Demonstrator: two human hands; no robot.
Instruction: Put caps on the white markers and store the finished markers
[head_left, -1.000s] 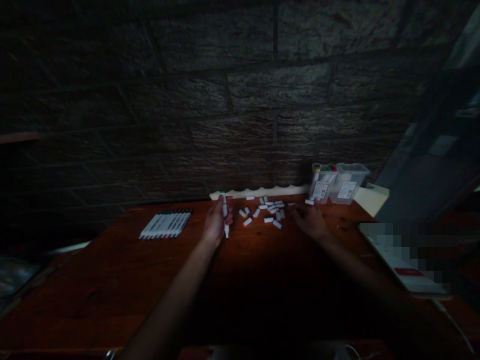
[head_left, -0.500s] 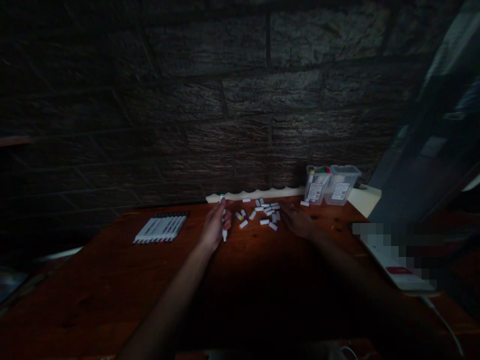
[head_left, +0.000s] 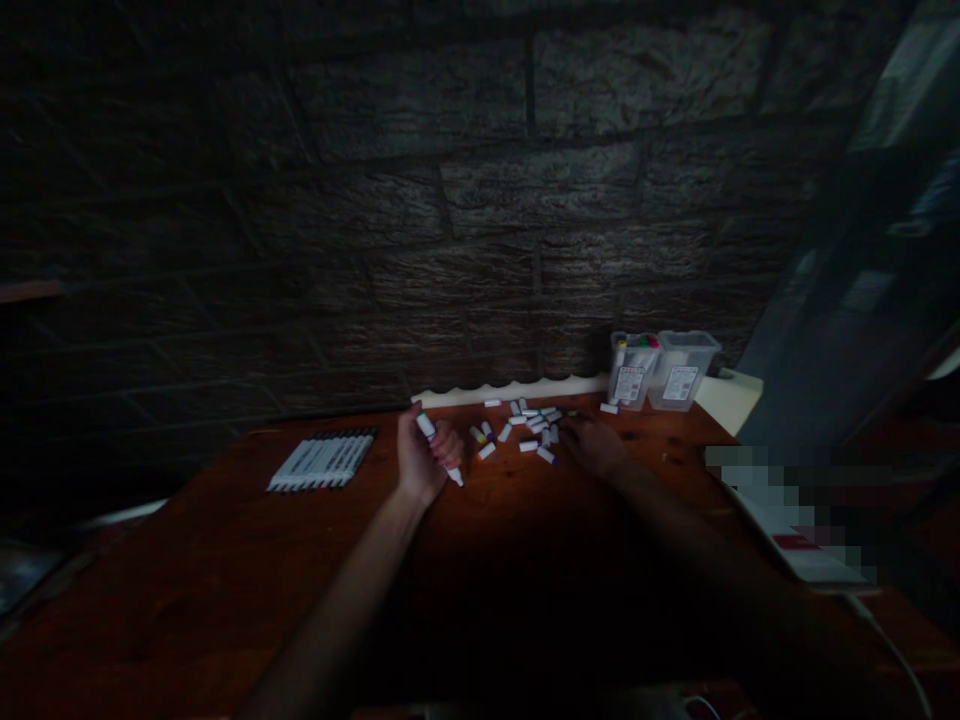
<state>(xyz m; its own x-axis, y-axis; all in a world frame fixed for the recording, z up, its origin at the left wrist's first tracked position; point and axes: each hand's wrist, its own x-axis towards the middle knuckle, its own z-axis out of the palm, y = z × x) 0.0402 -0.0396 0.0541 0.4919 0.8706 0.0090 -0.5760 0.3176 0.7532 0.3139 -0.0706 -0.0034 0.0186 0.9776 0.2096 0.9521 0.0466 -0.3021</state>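
Observation:
My left hand (head_left: 429,455) is closed around a white marker (head_left: 426,425) with a green end. The marker slants, its green end at the upper left near my thumb and its white tip low on the right, over the wooden table. My right hand (head_left: 596,443) rests low at the right side of a scattered group of white marker caps (head_left: 529,446). Its fingers are dark but look apart, reaching toward the nearest caps; whether they touch one is hard to see. Some caps show orange, purple, yellow or green ends.
A row of white markers (head_left: 322,461) lies on the left of the table (head_left: 225,560). Two clear plastic boxes (head_left: 679,385) stand at the back right, one holding markers, with a loose cap (head_left: 609,409) in front. A white wavy strip (head_left: 510,389) runs along the stone wall.
My left hand has turned and shifted slightly left, so the marker went from nearly upright to slanted. Fingers of my right hand have shifted a little beside the caps.

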